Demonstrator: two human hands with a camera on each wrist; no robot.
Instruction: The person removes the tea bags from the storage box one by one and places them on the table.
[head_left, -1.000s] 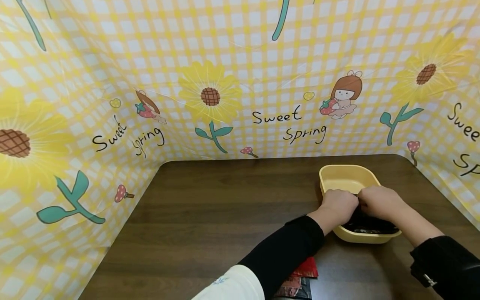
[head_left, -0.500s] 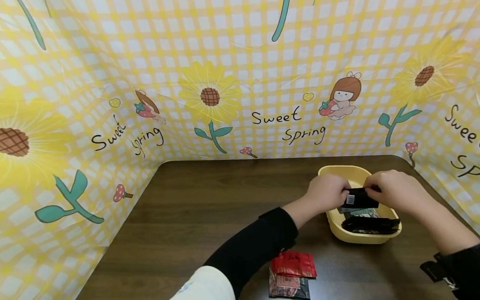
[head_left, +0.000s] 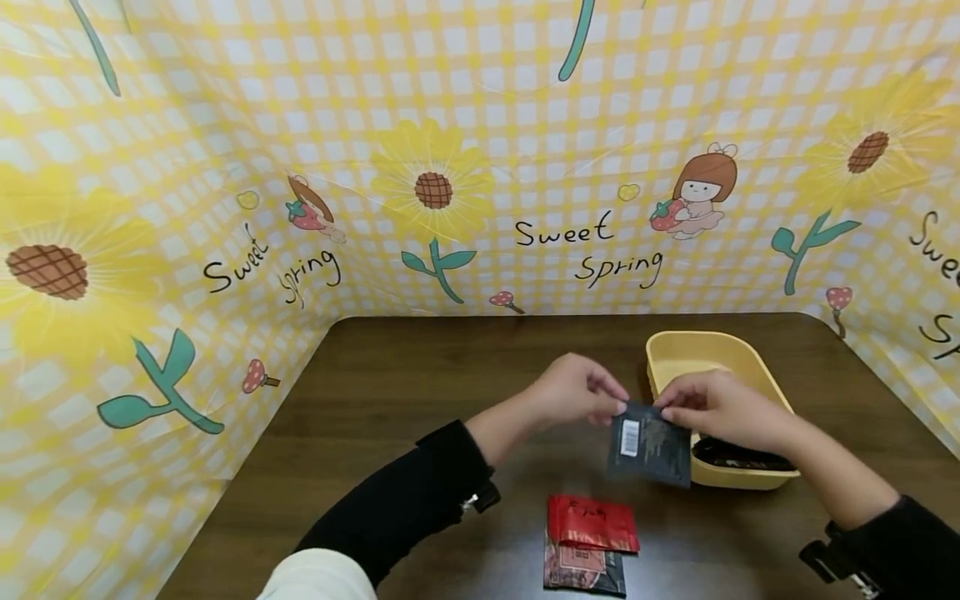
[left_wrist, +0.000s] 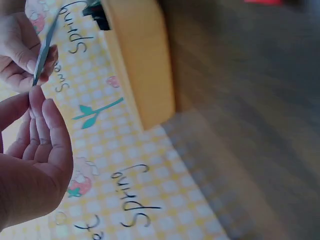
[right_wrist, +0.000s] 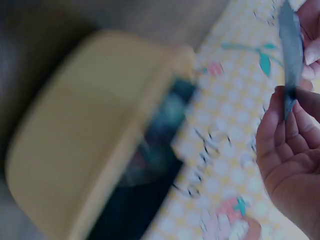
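I hold a dark grey sachet (head_left: 651,454) with a white barcode above the desk (head_left: 420,375), beside the near left side of the yellow bin (head_left: 738,478), my left hand (head_left: 573,390) pinching its upper left corner and my right hand (head_left: 716,408) pinching its upper right. The bin stands toward the desk's far right corner, with black sachets (head_left: 738,456) in its near end. Nearer me on the desk, a red sachet (head_left: 596,525) overlaps a black-and-pink sachet (head_left: 581,572).
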